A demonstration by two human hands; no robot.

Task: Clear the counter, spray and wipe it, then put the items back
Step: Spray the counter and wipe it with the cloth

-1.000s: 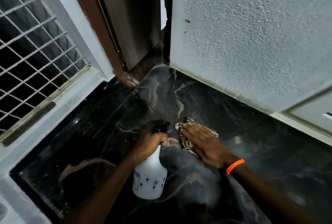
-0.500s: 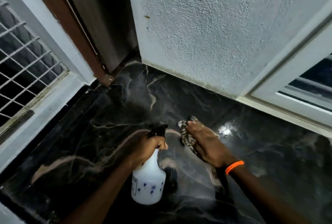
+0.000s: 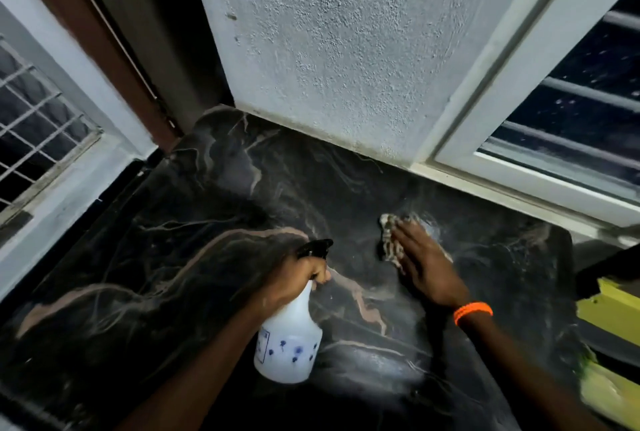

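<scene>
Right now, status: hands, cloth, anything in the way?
Left hand grips spray bottle. Right hand flat, pressing cloth on counter. Nothing blocking the cloth.

left hand (image 3: 298, 276) grips white spray bottle (image 3: 289, 344) by neck | right hand (image 3: 427, 264) presses cloth (image 3: 391, 240) flat on dark marble counter (image 3: 173, 257)

Right hand (image 3: 424, 266) and cloth (image 3: 391, 236) farther right.

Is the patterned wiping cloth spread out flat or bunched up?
Bunched up: the patterned wiping cloth shows crumpled folds beside the flat right hand pressing it.
</scene>
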